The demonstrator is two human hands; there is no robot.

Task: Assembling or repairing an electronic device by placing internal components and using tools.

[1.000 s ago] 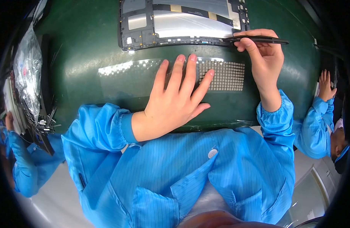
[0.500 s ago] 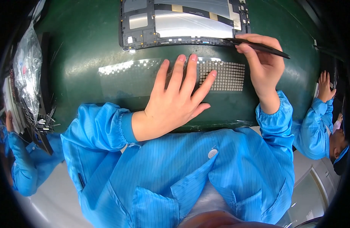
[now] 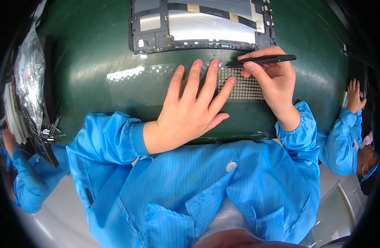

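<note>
My left hand [image 3: 188,105] lies with its fingers spread over a clear plastic sheet [image 3: 132,89]. Rows of small grey square pads [image 3: 243,89] cover the sheet's right part, and my left index finger rests at their left side. Between thumb and fingers, my right hand [image 3: 276,78] pinches black tweezers [image 3: 267,59]. The tweezers' tip points left at the top row of pads; whether it holds a pad is too small to tell. Beyond both hands lies an opened flat device panel [image 3: 210,31], silver with a black frame and a dark ribbon cable [image 3: 216,12] across it.
On the green mat [image 3: 91,53], a crumpled clear plastic bag [image 3: 29,70] stands at the left beside a heap of small dark and white strips [image 3: 49,132]. Co-workers in blue sit on both sides; one hand [image 3: 354,96] rests at the far right.
My right hand has brought the tweezers from the panel's lower edge leftward and nearer, to the top of the pads. The panel has shifted slightly right. My left hand stays nearly still.
</note>
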